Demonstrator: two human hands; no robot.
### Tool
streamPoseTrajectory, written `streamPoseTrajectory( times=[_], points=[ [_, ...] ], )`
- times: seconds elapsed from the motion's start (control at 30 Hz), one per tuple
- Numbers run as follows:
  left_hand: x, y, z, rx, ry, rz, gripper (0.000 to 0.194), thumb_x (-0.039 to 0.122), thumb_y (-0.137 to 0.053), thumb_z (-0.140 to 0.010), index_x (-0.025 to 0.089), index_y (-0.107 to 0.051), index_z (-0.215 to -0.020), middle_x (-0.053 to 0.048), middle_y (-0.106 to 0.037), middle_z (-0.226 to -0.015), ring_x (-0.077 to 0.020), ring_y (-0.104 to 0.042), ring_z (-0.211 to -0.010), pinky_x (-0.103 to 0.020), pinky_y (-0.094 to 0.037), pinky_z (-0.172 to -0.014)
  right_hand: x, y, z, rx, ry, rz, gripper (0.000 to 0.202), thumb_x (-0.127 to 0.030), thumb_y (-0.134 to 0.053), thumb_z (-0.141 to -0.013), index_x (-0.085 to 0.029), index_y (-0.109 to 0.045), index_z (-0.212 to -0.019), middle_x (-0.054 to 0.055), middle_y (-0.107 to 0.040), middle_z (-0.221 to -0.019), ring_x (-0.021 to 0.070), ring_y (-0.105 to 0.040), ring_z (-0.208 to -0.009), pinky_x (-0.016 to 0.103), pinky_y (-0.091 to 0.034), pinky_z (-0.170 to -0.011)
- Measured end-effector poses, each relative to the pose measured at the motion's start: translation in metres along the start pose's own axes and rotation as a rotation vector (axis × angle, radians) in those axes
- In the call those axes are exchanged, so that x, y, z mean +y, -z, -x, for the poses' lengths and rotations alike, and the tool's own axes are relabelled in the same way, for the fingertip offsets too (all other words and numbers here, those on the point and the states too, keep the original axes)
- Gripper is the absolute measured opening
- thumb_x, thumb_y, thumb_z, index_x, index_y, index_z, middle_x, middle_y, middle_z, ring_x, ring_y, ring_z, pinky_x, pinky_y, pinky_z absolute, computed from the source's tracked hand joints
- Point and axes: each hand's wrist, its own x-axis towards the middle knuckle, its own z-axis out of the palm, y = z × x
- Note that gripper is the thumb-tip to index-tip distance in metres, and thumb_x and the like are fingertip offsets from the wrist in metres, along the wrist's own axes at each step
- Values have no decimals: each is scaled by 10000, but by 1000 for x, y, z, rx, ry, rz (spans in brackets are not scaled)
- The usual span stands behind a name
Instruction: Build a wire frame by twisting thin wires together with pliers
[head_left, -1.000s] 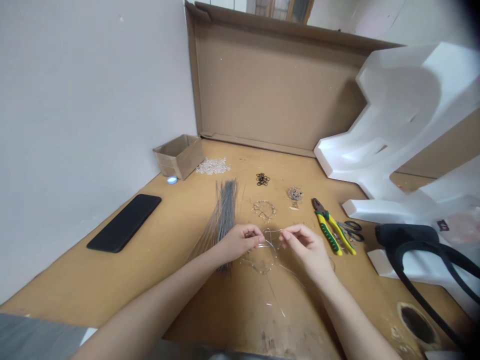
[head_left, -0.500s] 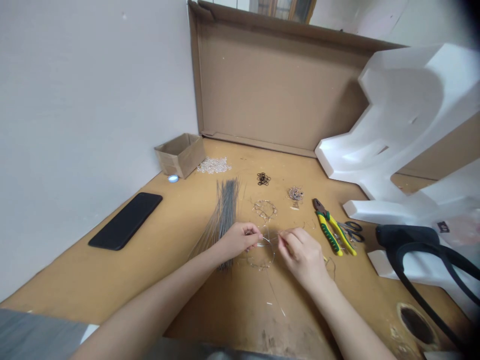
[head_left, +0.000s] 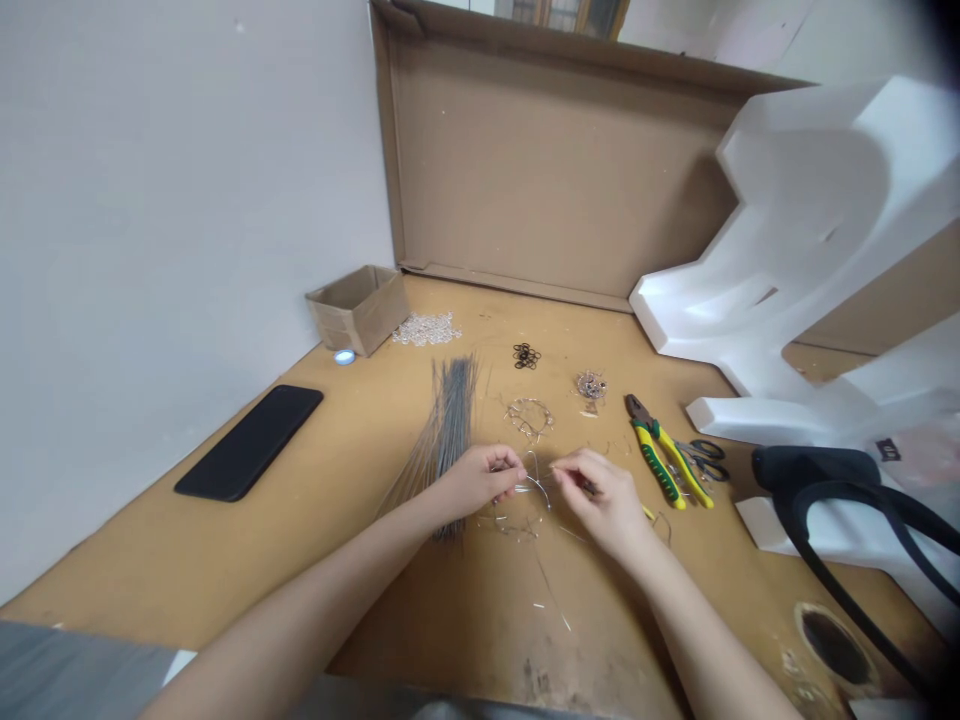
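My left hand [head_left: 486, 478] pinches a thin curved wire [head_left: 541, 489], which bows out to the right from the fingertips. A short way to the right, my right hand [head_left: 600, 497] is closed, thumb against forefinger, on what looks like a fine end of the wire; that end is hard to make out. A bundle of straight grey wires [head_left: 454, 415] lies beside and partly under my left wrist. Just beyond my hands is a ring of bent wire [head_left: 529, 416]. Another wire ring [head_left: 517, 533] lies on the table below my fingers.
Pliers with yellow-green handles [head_left: 660, 462] and scissors [head_left: 705, 458] lie to the right. Farther back are black rings [head_left: 526, 355], a small wire coil [head_left: 591, 385], clear beads [head_left: 427, 329] and a cardboard box [head_left: 358, 312]. A black phone [head_left: 251, 442] is left; white foam [head_left: 802, 220] stands right.
My right hand has shifted slightly left and up, nearer my left fingertips. The curved wire's visible arc looks shorter. My left hand stays in nearly the same place.
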Motion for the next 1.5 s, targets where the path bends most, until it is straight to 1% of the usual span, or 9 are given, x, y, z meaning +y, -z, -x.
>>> streamPoseTrajectory(
  times=[0.1, 0.2, 0.47, 0.63, 0.83, 1.03, 1.27, 1.37, 1.5],
  points=[
    [0, 0, 1, -31, -19, -5, 234, 374, -514, -752, 147, -564, -766, 31, -526, -576, -85, -484, -534, -198, -359, -534, 1, 0, -1, 21, -27, -34, 110, -208, -499, -818, -174, -594, -774, 12, -547, -649, 116, -503, -568, 224, -395, -527],
    [0, 1, 1, -55, -45, 4, 239, 374, -508, -760, 141, -563, -762, 25, -527, -584, -87, -489, -545, -205, -372, -553, 1, 1, 0, 28, -16, -31, 108, -201, -500, -814, -175, -595, -769, 10, -540, -641, 115, -500, -570, 221, -389, -525],
    [2, 0, 2, -61, -65, -29, 231, 374, -503, -769, 146, -526, -745, 28, -524, -584, -90, -496, -561, -207, -379, -563, -5, 0, 1, 20, 113, 144, 113, -147, -476, -816, -168, -584, -787, 39, -560, -678, 137, -517, -622, 245, -414, -583],
    [2, 0, 2, -52, -42, -10, 255, 399, -488, -773, 147, -525, -756, 30, -519, -591, -88, -489, -564, -203, -374, -561, -6, 0, 2, 99, 129, 205, 106, -137, -474, -820, -165, -576, -805, 51, -573, -709, 143, -531, -654, 252, -427, -611],
    [4, -2, 1, -2, -25, -14, 212, 340, -573, -712, 140, -577, -781, 17, -554, -669, -77, -461, -573, -190, -354, -554, -3, 0, 3, 64, 126, 276, 129, -161, -450, -837, -169, -574, -802, 61, -571, -724, 154, -530, -658, 270, -427, -607],
    [2, -5, 0, 7, -45, -43, 189, 314, -562, -708, 133, -610, -732, 5, -580, -663, -94, -479, -601, -198, -356, -571, -4, 0, 4, 47, 117, 289, 137, -169, -446, -843, -164, -573, -792, 62, -569, -734, 154, -534, -673, 266, -426, -613],
    [-2, -4, -1, 1, -96, -37, 99, 217, -504, -703, 139, -566, -709, 24, -538, -649, -87, -459, -609, -195, -352, -590, -4, 0, 4, 25, 140, 324, 136, -156, -449, -844, -153, -577, -797, 69, -571, -736, 158, -534, -684, 273, -427, -623],
    [1, -4, -1, -12, -98, -27, 81, 194, -491, -703, 138, -550, -703, 26, -523, -649, -81, -445, -605, -190, -344, -585, -4, -1, 4, 22, 162, 283, 133, -142, -445, -843, -163, -574, -824, 68, -581, -754, 158, -532, -698, 277, -432, -637],
    [7, -4, 0, -9, -48, -23, 79, 210, -491, -716, 144, -526, -691, 49, -466, -590, -61, -390, -525, -177, -310, -519, -4, -2, 4, 20, 174, 195, 123, -133, -454, -836, -176, -568, -844, 58, -586, -751, 154, -533, -698, 276, -438, -641]
  ],
)
